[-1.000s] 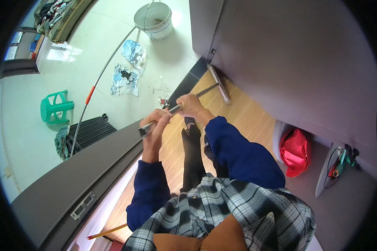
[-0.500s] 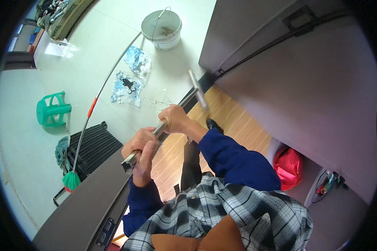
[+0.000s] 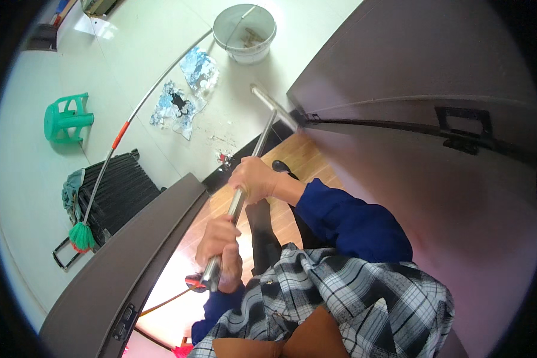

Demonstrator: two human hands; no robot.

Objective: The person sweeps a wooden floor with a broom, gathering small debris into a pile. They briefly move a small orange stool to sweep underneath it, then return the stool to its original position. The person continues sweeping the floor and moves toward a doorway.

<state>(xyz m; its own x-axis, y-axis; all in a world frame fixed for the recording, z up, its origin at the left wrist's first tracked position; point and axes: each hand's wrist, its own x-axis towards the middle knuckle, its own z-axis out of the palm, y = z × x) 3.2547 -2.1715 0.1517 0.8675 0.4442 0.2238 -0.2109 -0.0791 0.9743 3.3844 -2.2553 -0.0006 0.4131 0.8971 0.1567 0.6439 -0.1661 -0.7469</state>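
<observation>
A silvery metal pole (image 3: 262,138) with a T-shaped crossbar at its far end runs away from me across a doorway. My left hand (image 3: 219,246) is wrapped round its lower part, close to the near end. Farther up, my right hand (image 3: 255,180) closes round the same shaft. The blurred crossbar is over the dark threshold strip and pale tiles. Crumbs and a small red scrap (image 3: 223,158) lie on the tiles left of the shaft.
A grey bucket (image 3: 250,55) with debris inside stands beyond crumpled blue-and-white plastic sheets (image 3: 198,70). A long-handled green brush (image 3: 82,236) crosses the left side beside a black suitcase (image 3: 118,192) and green stool (image 3: 65,119). Dark door panels (image 3: 376,65) flank the doorway, with wooden flooring (image 3: 316,156) below.
The pole has swung to a steeper angle, its near end now closer to my body. Both hands keep their grip; the left has come down and right. The view has also shifted.
</observation>
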